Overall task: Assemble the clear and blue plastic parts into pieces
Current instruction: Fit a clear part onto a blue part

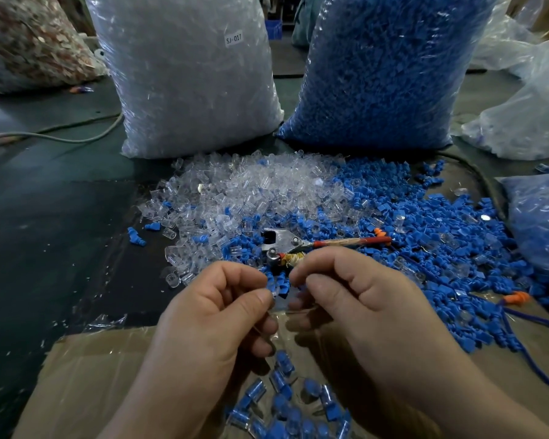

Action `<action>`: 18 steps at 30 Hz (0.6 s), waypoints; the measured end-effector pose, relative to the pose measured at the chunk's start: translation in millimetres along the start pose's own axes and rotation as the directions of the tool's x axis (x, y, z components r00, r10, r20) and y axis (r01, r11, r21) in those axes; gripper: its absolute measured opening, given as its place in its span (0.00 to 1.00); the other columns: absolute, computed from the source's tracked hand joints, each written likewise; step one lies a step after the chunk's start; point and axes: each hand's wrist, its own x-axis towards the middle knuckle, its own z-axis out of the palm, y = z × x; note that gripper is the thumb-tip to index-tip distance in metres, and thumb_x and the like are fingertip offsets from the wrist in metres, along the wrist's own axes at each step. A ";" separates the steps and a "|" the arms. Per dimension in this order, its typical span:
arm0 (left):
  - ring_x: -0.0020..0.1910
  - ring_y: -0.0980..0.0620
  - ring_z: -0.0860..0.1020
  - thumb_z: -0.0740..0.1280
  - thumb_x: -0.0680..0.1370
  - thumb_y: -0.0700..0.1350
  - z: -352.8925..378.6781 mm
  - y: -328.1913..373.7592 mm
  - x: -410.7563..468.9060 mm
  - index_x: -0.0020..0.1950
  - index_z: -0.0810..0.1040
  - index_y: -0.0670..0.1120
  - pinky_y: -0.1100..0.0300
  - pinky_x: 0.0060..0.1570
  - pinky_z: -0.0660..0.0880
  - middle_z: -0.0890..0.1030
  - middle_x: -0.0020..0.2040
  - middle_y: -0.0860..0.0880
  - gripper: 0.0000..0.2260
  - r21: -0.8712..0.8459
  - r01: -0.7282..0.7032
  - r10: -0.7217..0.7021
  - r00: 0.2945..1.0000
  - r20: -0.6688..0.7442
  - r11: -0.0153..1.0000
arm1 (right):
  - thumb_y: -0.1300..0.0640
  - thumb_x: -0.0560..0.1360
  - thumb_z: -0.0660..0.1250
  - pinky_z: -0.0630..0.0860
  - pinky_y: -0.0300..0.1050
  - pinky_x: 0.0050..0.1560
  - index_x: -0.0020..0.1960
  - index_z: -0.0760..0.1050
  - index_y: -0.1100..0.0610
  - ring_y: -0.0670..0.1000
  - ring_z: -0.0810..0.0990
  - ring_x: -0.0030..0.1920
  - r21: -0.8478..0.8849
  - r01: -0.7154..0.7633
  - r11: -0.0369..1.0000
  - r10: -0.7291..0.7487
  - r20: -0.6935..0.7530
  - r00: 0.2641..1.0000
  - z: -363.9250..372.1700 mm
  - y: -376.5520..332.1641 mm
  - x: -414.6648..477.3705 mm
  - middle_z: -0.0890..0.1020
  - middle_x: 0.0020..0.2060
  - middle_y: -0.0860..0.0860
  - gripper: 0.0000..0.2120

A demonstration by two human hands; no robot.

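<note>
My left hand (216, 315) pinches a small clear plastic part (274, 299) between thumb and forefinger. My right hand (358, 305) has its fingers curled, fingertips close to the left hand's; what it holds is hidden by the fingers. Just beyond both hands lies a heap of loose clear parts (254, 188), and to its right a spread of loose blue parts (431, 223). Several joined blue-and-clear pieces (286, 403) lie near me, below my hands.
A metal tool with a red handle (298, 245) lies among the parts behind my hands. A big bag of clear parts (187, 74) and a big bag of blue parts (381, 71) stand at the back. A blue cord with orange earplugs (517, 299) lies at right. Cardboard (86, 375) covers the near table.
</note>
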 end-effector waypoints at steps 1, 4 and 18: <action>0.26 0.47 0.79 0.73 0.64 0.50 0.3 0.1 -0.5 0.43 0.83 0.54 0.60 0.25 0.75 0.82 0.31 0.42 0.09 0.006 -0.001 0.001 1.000 0.002 1.000 | 0.56 0.78 0.66 0.80 0.42 0.48 0.48 0.80 0.43 0.45 0.83 0.45 -0.159 0.124 0.979 -0.128 -0.012 0.992 0.5 1.1 -1.0 0.83 0.44 0.44 0.09; 0.28 0.46 0.80 0.74 0.64 0.51 1.4 -1.6 -1.7 0.43 0.83 0.53 0.57 0.27 0.76 0.82 0.31 0.43 0.09 0.047 -0.027 0.027 1.000 0.008 0.999 | 0.53 0.77 0.68 0.75 0.41 0.46 0.50 0.82 0.45 0.46 0.78 0.49 -0.440 0.346 0.829 -0.370 0.034 0.928 4.1 6.2 -1.2 0.76 0.45 0.43 0.06; 0.29 0.47 0.80 0.73 0.72 0.41 0.5 -7.9 -1.0 0.44 0.82 0.52 0.57 0.30 0.77 0.82 0.32 0.43 0.06 0.063 -0.072 0.071 0.997 0.022 0.995 | 0.52 0.78 0.64 0.75 0.36 0.46 0.51 0.80 0.51 0.41 0.78 0.47 -0.539 0.455 0.708 -0.539 0.002 0.842 7.4 11.8 0.6 0.79 0.47 0.41 0.07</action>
